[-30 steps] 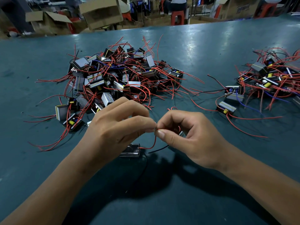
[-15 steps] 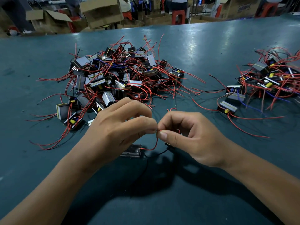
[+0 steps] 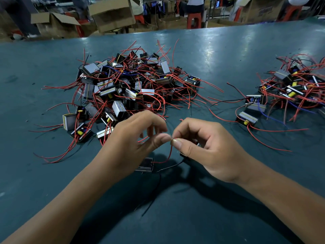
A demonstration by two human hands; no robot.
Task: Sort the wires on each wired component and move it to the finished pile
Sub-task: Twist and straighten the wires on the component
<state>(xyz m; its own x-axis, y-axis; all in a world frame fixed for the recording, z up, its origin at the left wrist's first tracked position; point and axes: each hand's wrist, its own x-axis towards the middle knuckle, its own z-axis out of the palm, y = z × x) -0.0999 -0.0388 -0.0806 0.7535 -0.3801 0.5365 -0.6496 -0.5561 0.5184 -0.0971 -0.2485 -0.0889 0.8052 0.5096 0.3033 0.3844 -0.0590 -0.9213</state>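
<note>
1. Open cardboard boxes (image 3: 112, 16) stand beyond the far edge of the teal surface (image 3: 219, 50); contents not visible.
2. Right hand (image 3: 207, 148): grip narrow, thumb and forefinger pinching the red wire (image 3: 170, 153).
3. Left hand (image 3: 130, 143): fingertips blurred, meeting that wire's tip; grip cannot be told.
4. Wired component (image 3: 146, 164) lies on the surface under the left hand.
5. Large pile (image 3: 133, 87) ahead; smaller pile (image 3: 288, 92) far right.

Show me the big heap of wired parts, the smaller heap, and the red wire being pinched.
big heap (image 3: 133, 88), head view, middle of the pile.
smaller heap (image 3: 290, 88), head view, its centre.
red wire (image 3: 170, 154), head view, curved stretch below the fingertips.
</note>
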